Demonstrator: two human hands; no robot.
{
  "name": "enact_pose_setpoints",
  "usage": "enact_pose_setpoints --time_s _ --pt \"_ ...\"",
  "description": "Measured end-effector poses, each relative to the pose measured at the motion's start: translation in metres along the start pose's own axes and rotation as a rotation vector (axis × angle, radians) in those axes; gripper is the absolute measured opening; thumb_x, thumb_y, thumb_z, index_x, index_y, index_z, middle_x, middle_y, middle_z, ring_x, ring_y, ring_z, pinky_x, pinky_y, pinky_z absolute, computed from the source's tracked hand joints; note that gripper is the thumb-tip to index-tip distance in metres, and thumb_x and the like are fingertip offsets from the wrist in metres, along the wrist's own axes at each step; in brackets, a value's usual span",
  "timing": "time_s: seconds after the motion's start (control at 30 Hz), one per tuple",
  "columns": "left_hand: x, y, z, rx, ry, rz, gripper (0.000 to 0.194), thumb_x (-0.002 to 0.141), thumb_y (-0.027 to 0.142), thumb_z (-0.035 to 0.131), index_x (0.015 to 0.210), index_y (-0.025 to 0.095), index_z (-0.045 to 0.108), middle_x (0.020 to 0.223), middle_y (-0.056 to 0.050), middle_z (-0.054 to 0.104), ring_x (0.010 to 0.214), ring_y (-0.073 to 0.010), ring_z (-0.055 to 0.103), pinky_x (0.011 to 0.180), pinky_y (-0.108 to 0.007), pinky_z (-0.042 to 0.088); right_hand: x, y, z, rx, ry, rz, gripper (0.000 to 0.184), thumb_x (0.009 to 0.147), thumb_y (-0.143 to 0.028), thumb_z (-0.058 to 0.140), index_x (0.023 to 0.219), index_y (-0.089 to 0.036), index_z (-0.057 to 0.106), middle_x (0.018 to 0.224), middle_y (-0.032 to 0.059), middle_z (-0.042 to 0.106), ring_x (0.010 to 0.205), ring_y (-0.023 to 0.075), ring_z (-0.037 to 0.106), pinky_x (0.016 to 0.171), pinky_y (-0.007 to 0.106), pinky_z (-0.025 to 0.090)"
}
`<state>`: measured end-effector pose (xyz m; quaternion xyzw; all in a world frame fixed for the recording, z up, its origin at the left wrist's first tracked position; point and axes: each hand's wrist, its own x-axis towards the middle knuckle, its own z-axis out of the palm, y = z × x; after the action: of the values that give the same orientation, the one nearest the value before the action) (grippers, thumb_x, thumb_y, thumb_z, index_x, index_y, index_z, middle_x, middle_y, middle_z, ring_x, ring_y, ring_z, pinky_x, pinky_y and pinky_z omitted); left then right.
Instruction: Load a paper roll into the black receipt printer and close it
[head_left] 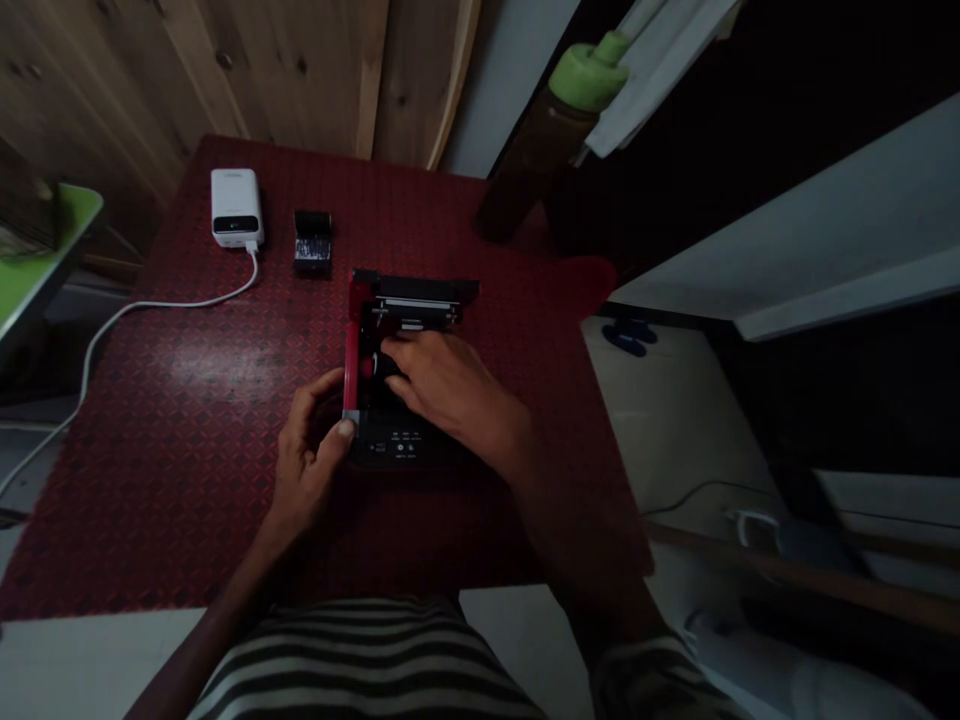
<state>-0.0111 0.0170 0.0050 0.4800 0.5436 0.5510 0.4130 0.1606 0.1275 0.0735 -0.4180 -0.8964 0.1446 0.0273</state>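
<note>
A small red-and-black printer (405, 446) lies on the red patterned table, its lid raised at the back and its inside exposed. Buttons with white markings run along its front panel. My left hand (306, 455) grips the printer's left side, thumb on the front left corner and fingers along the outer wall. Reaching into the open bay, my right hand (450, 385) has its fingers closed around a dark roll (384, 364) with a light rim and a red part at its left end. The hand hides most of the roll and the bay's right half.
Behind the printer stands a dark ribbon roll (312, 243) with a shiny crumpled part. A white power bank (235, 207) with a cable (165, 303) is at the back left of the table (202, 450). A green-capped bottle (525, 150) stands back right; slippers (630, 336) lie on the floor.
</note>
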Motion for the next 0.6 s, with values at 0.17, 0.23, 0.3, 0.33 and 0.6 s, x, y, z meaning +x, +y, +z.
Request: enact_pose_setpoints --time_s 0.17,0.23,0.3,0.33,0.6 --pt "0.001 -0.001 0.0 -0.011 0.006 0.006 0.048 0.103 0.05 0.069 0.143 0.024 0.07 0.141 -0.012 0.076 0.123 -0.0305 0.075 0.101 -0.044 0.062 -0.018 -0.017 -0.011 -0.047 0.126 0.03 0.014 0.101 -0.01 0.07 0.107 -0.018 0.078 0.109 0.0121 0.083 0.104 0.0287 0.076 0.089 0.04 0.061" --pt "0.001 0.0 0.0 0.002 -0.002 0.012 0.047 0.104 0.05 0.068 0.143 0.024 0.069 0.142 -0.012 0.076 0.123 -0.0301 0.076 0.101 -0.043 0.062 -0.033 -0.021 -0.016 -0.037 0.217 0.029 0.011 0.101 -0.013 0.072 0.108 -0.019 0.079 0.107 0.0103 0.083 0.103 0.0281 0.076 0.088 0.039 0.061" --pt "0.001 0.001 0.0 0.002 -0.021 0.016 0.048 0.105 0.051 0.067 0.144 0.024 0.068 0.142 -0.012 0.076 0.124 -0.0299 0.076 0.102 -0.043 0.062 -0.05 -0.016 -0.021 0.043 0.343 0.029 0.013 0.1 -0.016 0.076 0.111 -0.021 0.08 0.107 0.008 0.084 0.103 0.0278 0.077 0.09 0.041 0.062" --pt "0.001 0.001 0.0 0.001 -0.026 0.01 0.049 0.105 0.051 0.067 0.145 0.024 0.068 0.142 -0.012 0.076 0.125 -0.0302 0.076 0.103 -0.043 0.062 -0.058 -0.01 -0.024 0.116 0.41 0.039 0.016 0.099 -0.018 0.078 0.114 -0.023 0.081 0.108 0.0065 0.085 0.103 0.0273 0.077 0.092 0.042 0.063" --pt "0.0 -0.005 -0.002 0.028 0.012 -0.018 0.052 0.102 0.059 0.069 0.144 0.027 0.071 0.144 -0.01 0.075 0.133 -0.0321 0.071 0.107 -0.043 0.059 -0.065 0.09 0.01 0.73 0.915 0.355 0.026 0.09 -0.04 0.085 0.112 -0.027 0.079 0.107 0.002 0.084 0.098 0.0232 0.078 0.09 0.042 0.063"
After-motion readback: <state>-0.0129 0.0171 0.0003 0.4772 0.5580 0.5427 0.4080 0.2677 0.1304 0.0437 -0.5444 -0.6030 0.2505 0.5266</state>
